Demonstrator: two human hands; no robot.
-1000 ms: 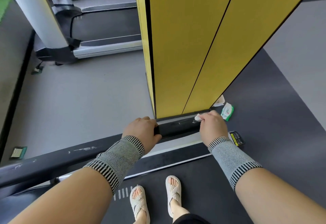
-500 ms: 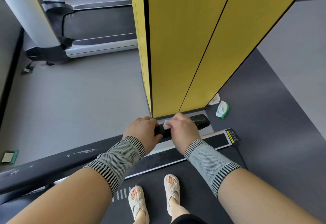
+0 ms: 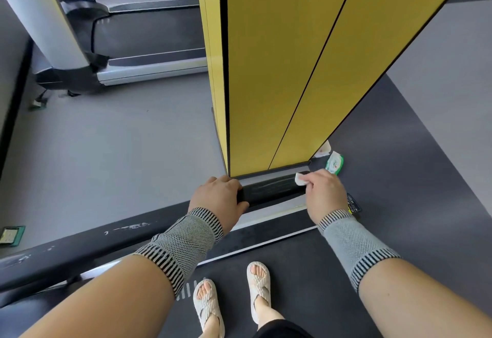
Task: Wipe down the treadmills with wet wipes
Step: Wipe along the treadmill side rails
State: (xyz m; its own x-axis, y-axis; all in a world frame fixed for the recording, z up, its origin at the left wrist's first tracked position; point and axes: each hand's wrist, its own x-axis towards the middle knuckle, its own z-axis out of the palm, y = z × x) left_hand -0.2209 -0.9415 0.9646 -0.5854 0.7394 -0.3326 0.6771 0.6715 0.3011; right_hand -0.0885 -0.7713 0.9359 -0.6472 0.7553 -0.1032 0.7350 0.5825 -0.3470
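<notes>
Here, left hand (image 3: 218, 196) wrapped round black handrail (image 3: 271, 188), running left to right toward the yellow pillar (image 3: 279, 71); right hand (image 3: 323, 191) pinching white wipe (image 3: 300, 178) at its far end.

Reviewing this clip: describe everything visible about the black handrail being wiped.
The black handrail is a rounded, smooth-looking bar, seemingly plastic or rubber coated, running level from lower left to its far end beside the yellow pillar. Pale scuffs mark the stretch nearer the person; faint streaks show between the hands. The left hand grips it, while the right hand presses a white wet wipe on its end.
</notes>
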